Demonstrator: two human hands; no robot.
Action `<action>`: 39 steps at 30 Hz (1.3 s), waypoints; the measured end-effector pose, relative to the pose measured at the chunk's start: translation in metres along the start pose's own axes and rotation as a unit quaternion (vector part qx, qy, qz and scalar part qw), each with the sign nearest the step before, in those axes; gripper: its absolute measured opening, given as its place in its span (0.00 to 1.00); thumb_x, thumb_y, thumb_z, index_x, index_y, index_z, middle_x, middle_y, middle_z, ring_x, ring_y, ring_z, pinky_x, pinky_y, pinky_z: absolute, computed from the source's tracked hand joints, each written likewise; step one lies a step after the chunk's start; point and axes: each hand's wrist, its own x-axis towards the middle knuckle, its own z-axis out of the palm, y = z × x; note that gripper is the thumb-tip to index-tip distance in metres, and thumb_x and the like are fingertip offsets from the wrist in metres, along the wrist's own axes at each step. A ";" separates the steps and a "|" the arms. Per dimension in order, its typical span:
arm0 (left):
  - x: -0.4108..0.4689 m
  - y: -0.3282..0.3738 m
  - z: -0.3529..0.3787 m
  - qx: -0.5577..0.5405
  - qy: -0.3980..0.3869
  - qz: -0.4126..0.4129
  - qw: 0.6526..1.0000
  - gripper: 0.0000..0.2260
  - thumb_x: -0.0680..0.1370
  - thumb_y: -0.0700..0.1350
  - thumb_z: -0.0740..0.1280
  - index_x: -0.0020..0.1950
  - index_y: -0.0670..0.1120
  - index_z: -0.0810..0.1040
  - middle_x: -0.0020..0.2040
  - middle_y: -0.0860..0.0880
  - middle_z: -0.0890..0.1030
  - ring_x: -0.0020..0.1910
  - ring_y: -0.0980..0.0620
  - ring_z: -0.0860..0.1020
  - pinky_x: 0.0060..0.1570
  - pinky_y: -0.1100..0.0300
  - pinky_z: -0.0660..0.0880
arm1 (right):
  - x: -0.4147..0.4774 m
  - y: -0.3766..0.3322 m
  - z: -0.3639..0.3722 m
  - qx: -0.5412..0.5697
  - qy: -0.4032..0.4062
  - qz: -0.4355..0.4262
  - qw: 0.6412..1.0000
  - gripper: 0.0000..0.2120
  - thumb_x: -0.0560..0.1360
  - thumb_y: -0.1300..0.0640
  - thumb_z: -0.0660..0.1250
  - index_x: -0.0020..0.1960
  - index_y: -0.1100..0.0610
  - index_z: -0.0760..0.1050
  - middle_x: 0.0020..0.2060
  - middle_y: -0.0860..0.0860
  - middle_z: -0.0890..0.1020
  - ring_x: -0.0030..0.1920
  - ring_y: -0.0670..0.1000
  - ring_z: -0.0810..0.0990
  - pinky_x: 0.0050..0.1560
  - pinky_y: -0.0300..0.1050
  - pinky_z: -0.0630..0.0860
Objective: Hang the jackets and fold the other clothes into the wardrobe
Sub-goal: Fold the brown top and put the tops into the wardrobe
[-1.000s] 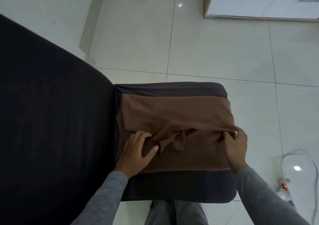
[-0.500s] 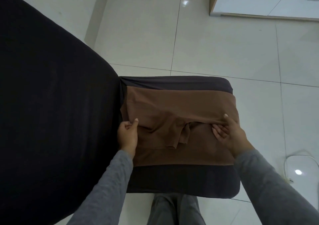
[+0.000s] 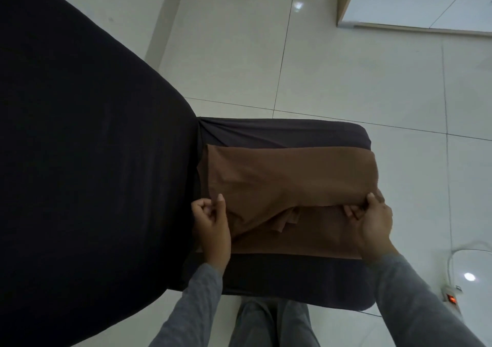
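Observation:
A brown garment [image 3: 287,176] lies partly folded across the dark seat of a chair [image 3: 279,280]. My left hand [image 3: 211,223] pinches the garment's left edge between thumb and curled fingers. At the garment's right side my right hand [image 3: 372,220] grips the folded edge, fingers tucked under the cloth and thumb on top. A loose flap of the cloth hangs crumpled between my two hands.
The chair's black-covered back [image 3: 87,147] fills the left of the view. Pale floor tiles [image 3: 319,61] surround the seat. A white cabinet with a wooden edge [image 3: 346,0] stands at the top right. A power strip with a lit switch [image 3: 451,298] and white cable lies on the floor, bottom right.
My left hand slid from the middle of the cloth to its left edge and took hold there. The right hand kept its grip, and the fold's upper layer now lies smoother.

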 end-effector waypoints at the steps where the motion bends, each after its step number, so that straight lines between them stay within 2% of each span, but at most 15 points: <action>1: -0.001 -0.004 -0.003 0.000 -0.014 -0.034 0.999 0.07 0.77 0.47 0.66 0.47 0.49 0.67 0.42 0.49 0.76 0.38 0.59 0.75 0.39 0.66 0.71 | -0.004 0.004 0.001 -0.002 -0.019 0.013 1.000 0.09 0.81 0.58 0.56 0.59 0.52 0.71 0.46 0.51 0.77 0.39 0.49 0.78 0.39 0.41 0.77; 3: -0.001 -0.011 -0.008 0.012 -0.044 -0.105 0.993 0.12 0.75 0.50 0.68 0.52 0.46 0.69 0.46 0.48 0.78 0.43 0.55 0.76 0.40 0.66 0.71 | -0.013 0.012 0.003 -0.026 -0.063 0.037 0.997 0.05 0.81 0.57 0.58 0.54 0.54 0.71 0.47 0.54 0.79 0.44 0.52 0.80 0.44 0.44 0.77; 5: -0.002 -0.017 -0.013 0.028 -0.092 -0.146 0.985 0.15 0.74 0.52 0.70 0.54 0.44 0.73 0.49 0.50 0.79 0.47 0.55 0.78 0.42 0.65 0.72 | -0.023 0.023 0.006 -0.078 -0.098 0.050 0.991 0.06 0.80 0.57 0.60 0.54 0.58 0.70 0.48 0.56 0.80 0.48 0.54 0.82 0.47 0.45 0.77; 8: -0.007 -0.023 -0.020 0.046 -0.171 -0.137 0.975 0.11 0.74 0.50 0.70 0.51 0.45 0.80 0.49 0.50 0.82 0.51 0.53 0.79 0.48 0.65 0.74 | -0.039 0.039 0.006 -0.146 -0.122 0.032 0.981 0.04 0.78 0.58 0.63 0.49 0.58 0.70 0.47 0.57 0.82 0.49 0.54 0.82 0.48 0.46 0.77; 12: -0.011 -0.022 -0.029 0.022 -0.171 -0.132 0.976 0.08 0.78 0.47 0.65 0.52 0.46 0.80 0.49 0.51 0.83 0.49 0.56 0.80 0.44 0.69 0.75 | -0.063 0.064 0.003 -0.248 -0.131 -0.047 0.959 0.04 0.77 0.59 0.65 0.44 0.58 0.73 0.41 0.56 0.82 0.43 0.53 0.82 0.43 0.45 0.77; 16: -0.013 -0.025 -0.034 0.030 -0.128 -0.152 0.980 0.10 0.80 0.49 0.62 0.50 0.43 0.76 0.47 0.48 0.82 0.47 0.52 0.79 0.43 0.65 0.75 | -0.081 0.086 0.005 -0.343 -0.168 -0.106 0.918 0.07 0.76 0.55 0.67 0.42 0.57 0.75 0.38 0.53 0.81 0.41 0.52 0.81 0.42 0.43 0.77; 18: -0.016 -0.024 -0.035 0.021 -0.155 -0.165 0.974 0.09 0.79 0.48 0.64 0.50 0.42 0.77 0.46 0.48 0.83 0.47 0.51 0.80 0.43 0.66 0.76 | -0.080 0.089 0.011 -0.363 -0.166 -0.107 0.911 0.09 0.75 0.51 0.68 0.45 0.57 0.75 0.40 0.52 0.81 0.42 0.50 0.81 0.42 0.41 0.76; 21: -0.018 -0.029 -0.038 0.041 -0.213 -0.155 0.964 0.08 0.76 0.45 0.67 0.50 0.42 0.80 0.49 0.46 0.84 0.52 0.49 0.81 0.52 0.60 0.77 | -0.074 0.093 0.023 -0.385 -0.145 -0.093 0.907 0.09 0.74 0.49 0.69 0.43 0.54 0.74 0.40 0.52 0.81 0.42 0.52 0.81 0.44 0.49 0.78; 23: -0.019 -0.030 -0.041 0.046 -0.214 -0.151 0.964 0.06 0.78 0.45 0.66 0.50 0.43 0.80 0.49 0.45 0.83 0.52 0.49 0.80 0.56 0.55 0.75 | -0.072 0.094 0.027 -0.391 -0.137 -0.089 0.906 0.09 0.75 0.52 0.68 0.40 0.55 0.74 0.38 0.54 0.81 0.41 0.55 0.81 0.45 0.53 0.78; 25: -0.021 -0.031 -0.042 0.037 -0.198 -0.157 0.967 0.06 0.79 0.45 0.63 0.50 0.45 0.78 0.49 0.47 0.83 0.51 0.51 0.80 0.56 0.54 0.75 | -0.073 0.093 0.028 -0.374 -0.131 -0.076 0.915 0.09 0.75 0.54 0.68 0.38 0.57 0.73 0.36 0.55 0.81 0.38 0.53 0.81 0.43 0.51 0.78; 28: -0.022 -0.028 -0.044 0.039 -0.177 -0.156 0.971 0.09 0.80 0.46 0.61 0.54 0.43 0.77 0.51 0.47 0.81 0.52 0.51 0.79 0.56 0.55 0.75 | -0.080 0.094 0.024 -0.324 -0.118 -0.056 0.937 0.09 0.76 0.57 0.67 0.38 0.57 0.73 0.36 0.55 0.80 0.37 0.48 0.79 0.43 0.49 0.77; 31: -0.025 -0.025 -0.046 0.039 -0.158 -0.159 0.974 0.10 0.81 0.47 0.59 0.56 0.43 0.76 0.53 0.48 0.80 0.51 0.53 0.78 0.54 0.60 0.74 | -0.091 0.098 0.012 -0.299 -0.106 -0.058 0.947 0.09 0.77 0.60 0.65 0.38 0.60 0.71 0.35 0.54 0.77 0.38 0.50 0.76 0.44 0.51 0.76; 33: -0.030 -0.024 -0.046 0.026 -0.154 -0.184 0.970 0.08 0.81 0.48 0.59 0.52 0.47 0.77 0.52 0.50 0.80 0.51 0.54 0.77 0.55 0.58 0.74 | -0.098 0.099 0.001 -0.285 -0.106 -0.053 0.951 0.09 0.78 0.62 0.62 0.38 0.60 0.69 0.34 0.53 0.73 0.38 0.49 0.72 0.43 0.49 0.75; 36: -0.038 -0.025 -0.048 -0.010 -0.149 -0.240 0.959 0.06 0.80 0.49 0.61 0.49 0.52 0.78 0.51 0.53 0.80 0.52 0.53 0.78 0.58 0.51 0.74 | -0.100 0.098 -0.013 -0.252 -0.112 -0.030 0.961 0.11 0.78 0.64 0.60 0.37 0.59 0.68 0.36 0.51 0.73 0.39 0.46 0.72 0.40 0.42 0.76; 39: -0.046 -0.026 -0.050 -0.062 -0.137 -0.301 0.942 0.06 0.80 0.47 0.62 0.49 0.51 0.79 0.53 0.50 0.81 0.52 0.51 0.79 0.54 0.51 0.76 | -0.098 0.097 -0.022 -0.229 -0.119 -0.019 0.966 0.12 0.78 0.65 0.59 0.36 0.60 0.67 0.35 0.52 0.71 0.38 0.47 0.72 0.37 0.39 0.76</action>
